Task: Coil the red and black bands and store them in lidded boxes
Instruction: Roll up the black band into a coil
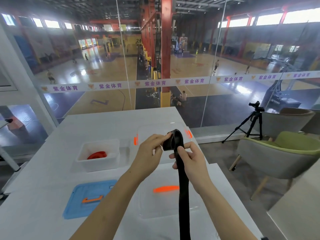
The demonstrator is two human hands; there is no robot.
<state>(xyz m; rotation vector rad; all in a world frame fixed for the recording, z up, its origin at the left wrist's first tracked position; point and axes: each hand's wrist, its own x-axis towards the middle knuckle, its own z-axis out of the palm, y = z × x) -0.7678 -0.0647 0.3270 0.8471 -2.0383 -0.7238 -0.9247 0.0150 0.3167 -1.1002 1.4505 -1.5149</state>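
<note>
I see both hands raised over the table (52,170), working the black band (183,187). My left hand (149,153) has its fingers curled round the rolled top end of the band, thumb and fingertips pinching the small coil. My right hand (190,161) pinches the strap just below that coil, thumb on the near face and fingers wrapped behind. From there the rest of the band hangs straight down and runs off the bottom edge of my view.

The red band (97,155) lies coiled inside the white box (81,160), which stands open on the left of the table. Its blue lid (81,205) lies flat nearer to me, orange handle up. Behind my hands is a clear box (155,129) with orange clasps on its sides; I cannot tell whether anything is in it. A clear lid (155,210) with an orange handle lies flat below my hands, and the hanging strap crosses in front of it.

Off to the right on the floor stand a tripod (251,125) and a chair (277,153)
</note>
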